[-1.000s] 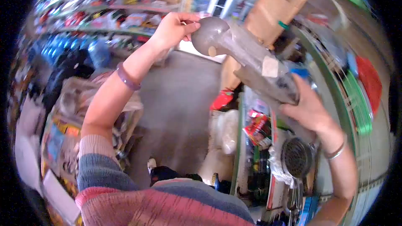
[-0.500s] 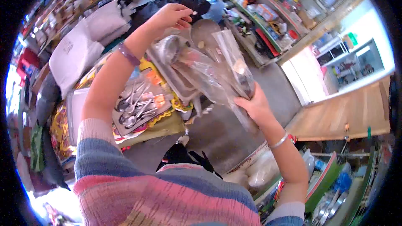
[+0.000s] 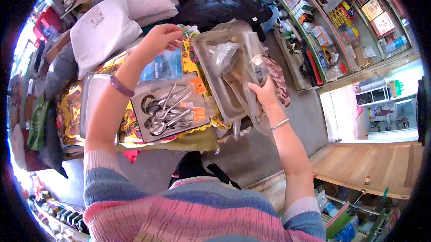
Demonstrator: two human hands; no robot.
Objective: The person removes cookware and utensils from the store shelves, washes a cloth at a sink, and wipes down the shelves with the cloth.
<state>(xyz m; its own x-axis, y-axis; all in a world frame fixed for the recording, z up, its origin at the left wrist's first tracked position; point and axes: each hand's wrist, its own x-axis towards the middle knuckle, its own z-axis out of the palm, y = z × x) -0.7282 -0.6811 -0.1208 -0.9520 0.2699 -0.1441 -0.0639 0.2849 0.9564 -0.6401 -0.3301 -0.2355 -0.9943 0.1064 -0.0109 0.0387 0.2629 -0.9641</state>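
Fingers of the right hand (image 3: 265,94) are closed around the narrow end of a wrapped bundle (image 3: 252,48) of utensils, which extends away from the fingertips towards a rounded head. The grip sits at the slim end, presumably because that part suits a closed palm and leaves the wide end free. Left hand (image 3: 167,38) is raised and holds nothing visible; its fingers are parted and slightly bent, well apart from the bundle. Beside the right fingers, on the left, is a deep metal tray (image 3: 210,82), with a bagged scoop (image 3: 224,58) over it; whether the scoop is also held cannot be told. Nearer the body from the left fingers, spoons (image 3: 165,115) lie together in a shallow tray (image 3: 142,127), probably grouped so that they stay sorted, with orange tags (image 3: 198,86) beside them. Just below the left fingers is a blue packet (image 3: 161,66).
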